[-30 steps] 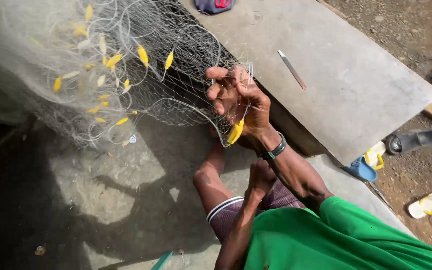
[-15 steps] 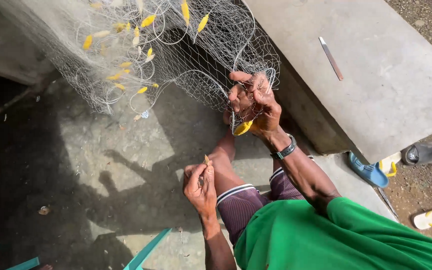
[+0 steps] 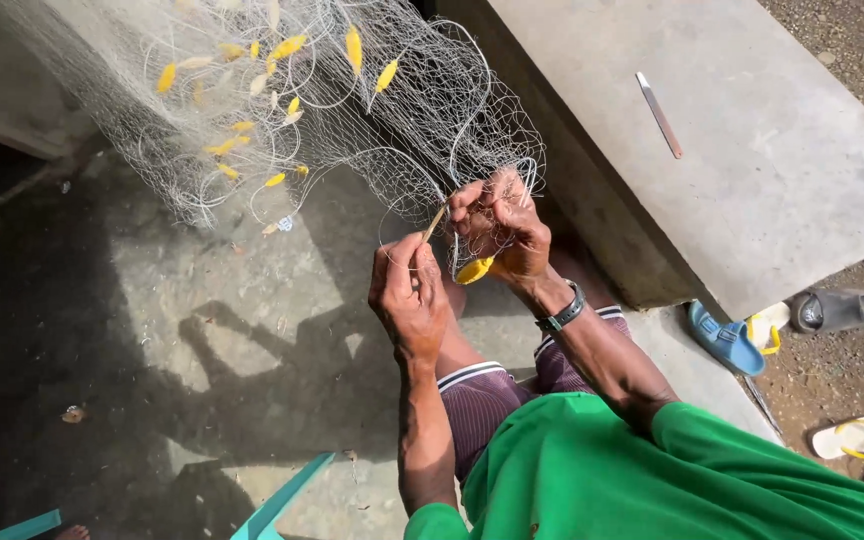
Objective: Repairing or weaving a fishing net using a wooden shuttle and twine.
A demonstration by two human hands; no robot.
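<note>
A pale fishing net (image 3: 282, 120) with several small yellow floats hangs across the upper part of the head view. My right hand (image 3: 504, 232) is closed on a bunch of the net's mesh, and one yellow float (image 3: 474, 269) dangles just under it. My left hand (image 3: 409, 297) pinches a thin tan netting needle (image 3: 434, 224) whose tip points up to the mesh beside the right hand. A dark watch sits on my right wrist. I wear a green shirt and striped shorts.
A concrete slab (image 3: 752, 150) rises at the right with a slim metal blade (image 3: 659, 114) lying on it. Sandals lie on the ground at the right: a blue one (image 3: 724, 338), a grey one (image 3: 847, 308) and a yellow-strapped one (image 3: 860, 437). Teal bars (image 3: 282, 497) show below.
My left hand has risen from my knee to the net, bringing the needle beside the right hand. The right hand kept its grip on the mesh.
</note>
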